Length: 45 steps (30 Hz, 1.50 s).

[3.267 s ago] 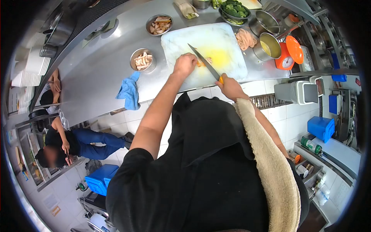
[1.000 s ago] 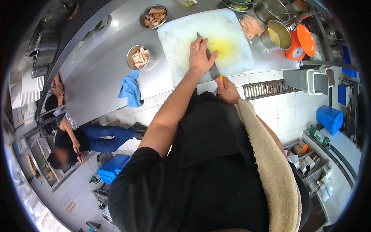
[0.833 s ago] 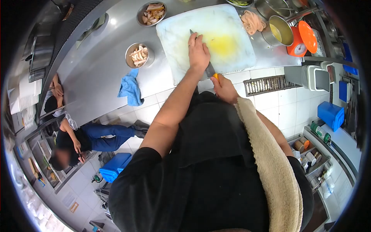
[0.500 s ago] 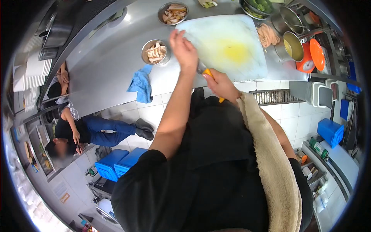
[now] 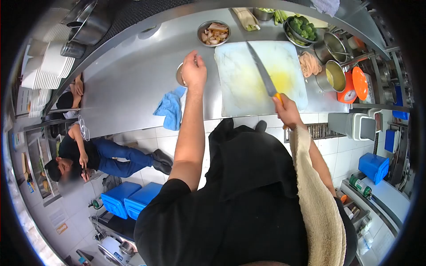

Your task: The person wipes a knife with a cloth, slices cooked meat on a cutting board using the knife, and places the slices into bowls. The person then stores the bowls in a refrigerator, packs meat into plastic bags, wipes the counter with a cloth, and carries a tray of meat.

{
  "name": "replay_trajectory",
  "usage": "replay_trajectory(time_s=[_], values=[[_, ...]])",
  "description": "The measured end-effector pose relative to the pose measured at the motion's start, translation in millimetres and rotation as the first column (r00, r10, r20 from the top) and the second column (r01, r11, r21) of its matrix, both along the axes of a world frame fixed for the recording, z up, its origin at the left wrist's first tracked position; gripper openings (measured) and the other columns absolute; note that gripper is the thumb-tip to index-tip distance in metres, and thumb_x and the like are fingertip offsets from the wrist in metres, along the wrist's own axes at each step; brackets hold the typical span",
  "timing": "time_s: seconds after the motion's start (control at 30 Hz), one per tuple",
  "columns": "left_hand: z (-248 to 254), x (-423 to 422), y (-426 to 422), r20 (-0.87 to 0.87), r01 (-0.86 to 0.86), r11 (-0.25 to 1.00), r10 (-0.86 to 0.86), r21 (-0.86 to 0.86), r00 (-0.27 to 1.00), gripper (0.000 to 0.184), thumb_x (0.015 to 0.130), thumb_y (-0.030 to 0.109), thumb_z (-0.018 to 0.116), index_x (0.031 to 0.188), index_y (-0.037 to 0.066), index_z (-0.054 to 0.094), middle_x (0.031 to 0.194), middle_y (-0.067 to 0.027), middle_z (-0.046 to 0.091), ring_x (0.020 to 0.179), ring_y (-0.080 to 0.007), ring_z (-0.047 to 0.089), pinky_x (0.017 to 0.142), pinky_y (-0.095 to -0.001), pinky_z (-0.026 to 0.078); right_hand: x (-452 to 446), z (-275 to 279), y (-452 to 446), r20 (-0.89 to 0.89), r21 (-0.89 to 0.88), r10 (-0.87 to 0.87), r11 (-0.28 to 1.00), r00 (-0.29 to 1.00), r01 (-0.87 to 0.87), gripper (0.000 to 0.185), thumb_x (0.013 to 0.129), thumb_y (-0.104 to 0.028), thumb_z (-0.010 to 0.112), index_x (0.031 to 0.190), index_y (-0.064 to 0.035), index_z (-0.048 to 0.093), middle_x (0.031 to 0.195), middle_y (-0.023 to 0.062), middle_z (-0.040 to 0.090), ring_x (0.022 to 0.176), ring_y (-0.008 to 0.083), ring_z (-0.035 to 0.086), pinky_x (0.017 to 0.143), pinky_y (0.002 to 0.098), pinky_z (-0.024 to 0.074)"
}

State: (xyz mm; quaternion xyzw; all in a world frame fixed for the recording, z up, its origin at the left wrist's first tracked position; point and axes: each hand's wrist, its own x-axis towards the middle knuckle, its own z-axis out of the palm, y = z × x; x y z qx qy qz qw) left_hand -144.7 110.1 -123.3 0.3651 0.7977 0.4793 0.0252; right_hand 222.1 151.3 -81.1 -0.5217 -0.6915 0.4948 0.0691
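My right hand (image 5: 288,111) is closed around the yellow handle of a long knife (image 5: 261,66). Its blade lies over the white cutting board (image 5: 230,95), tip toward the far edge, and a yellow stain marks the board. Left of the board, my left hand (image 5: 194,73) is above a small metal bowl (image 5: 179,76) and hides most of it. Those fingers are loosely bent and apart, with nothing seen in them. A blue cloth (image 5: 169,108) lies on the counter just nearer to me. Behind, a metal bowl (image 5: 214,33) holds cut pieces of meat.
Broccoli (image 5: 302,27) fills a bowl at the back right. Beside the board are a crumpled peach cloth (image 5: 309,63), a pot of yellow liquid (image 5: 332,76) and an orange scale (image 5: 348,94). A shelf edge overhangs the counter. At left, another person (image 5: 82,150) stands near blue bins (image 5: 120,198).
The knife has swung from beside my left wrist out over the board as my right hand moved right. My left hand went left and now covers much of the small bowl. The view shifted.
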Motion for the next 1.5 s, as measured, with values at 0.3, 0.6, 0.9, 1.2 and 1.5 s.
replay_trajectory(time_s=[0.3, 0.6, 0.9, 1.2, 1.5], values=[[6, -53, 131, -0.195, 0.156, 0.879, -0.268, -0.451, 0.944, 0.037, 0.090, 0.015, 0.066, 0.127, 0.017, 0.070, 0.133, -0.0084, 0.066, 0.123, -0.0328, 0.062, 0.104, -0.0433, 0.050, 74, -48, -16, 0.378, 0.314, -0.057, 0.947, 0.924, -0.070, 0.038, 0.106, -0.040, 0.053, 0.102, -0.0028, 0.056, 0.080, 0.0282, 0.068, 0.080, 0.0509, 0.066, 0.068, 0.0609, 0.0504], [-22, -69, 204, -0.266, 0.234, 0.685, -0.541, -0.690, 0.798, 0.047, 0.093, 0.026, 0.064, 0.139, 0.023, 0.063, 0.143, -0.0052, 0.062, 0.131, -0.0283, 0.057, 0.110, -0.0430, 0.044, 73, -54, -21, 0.355, 0.379, -0.114, 0.925, 0.928, -0.031, 0.040, 0.106, -0.040, 0.053, 0.102, -0.0008, 0.056, 0.077, 0.0279, 0.068, 0.076, 0.0508, 0.066, 0.066, 0.0597, 0.0511], [-18, -93, 201, -0.020, 0.342, 0.762, -0.422, -0.550, 0.907, 0.036, 0.093, 0.040, 0.070, 0.121, 0.020, 0.076, 0.121, -0.0082, 0.074, 0.111, -0.0316, 0.069, 0.094, -0.0434, 0.052, 75, -50, -17, 0.332, 0.353, -0.107, 0.936, 0.937, -0.019, 0.040, 0.106, -0.040, 0.052, 0.105, -0.0002, 0.056, 0.079, 0.0283, 0.068, 0.078, 0.0510, 0.066, 0.067, 0.0599, 0.0508], [21, 74, 79, 0.709, 0.561, 0.807, -0.505, 0.186, 0.491, 0.027, 0.094, 0.026, 0.077, 0.109, 0.003, 0.075, 0.092, -0.0006, 0.075, 0.076, -0.0065, 0.065, 0.066, -0.0229, 0.049, 87, -56, 0, 0.371, 0.252, -0.019, 0.964, 0.928, -0.081, 0.043, 0.105, -0.043, 0.053, 0.110, -0.0010, 0.056, 0.088, 0.0281, 0.070, 0.087, 0.0491, 0.068, 0.075, 0.0583, 0.0524], [-23, 145, 13, 0.222, 0.493, 0.704, -0.446, -0.512, 0.867, 0.033, 0.087, 0.028, 0.080, 0.111, 0.006, 0.073, 0.089, -0.0159, 0.076, 0.081, -0.0291, 0.074, 0.076, -0.0392, 0.059, 55, -14, 0, 0.435, 0.290, -0.017, 0.949, 0.900, -0.123, 0.038, 0.103, -0.042, 0.056, 0.104, -0.0034, 0.056, 0.085, 0.0225, 0.070, 0.083, 0.0444, 0.069, 0.073, 0.0550, 0.0535]])
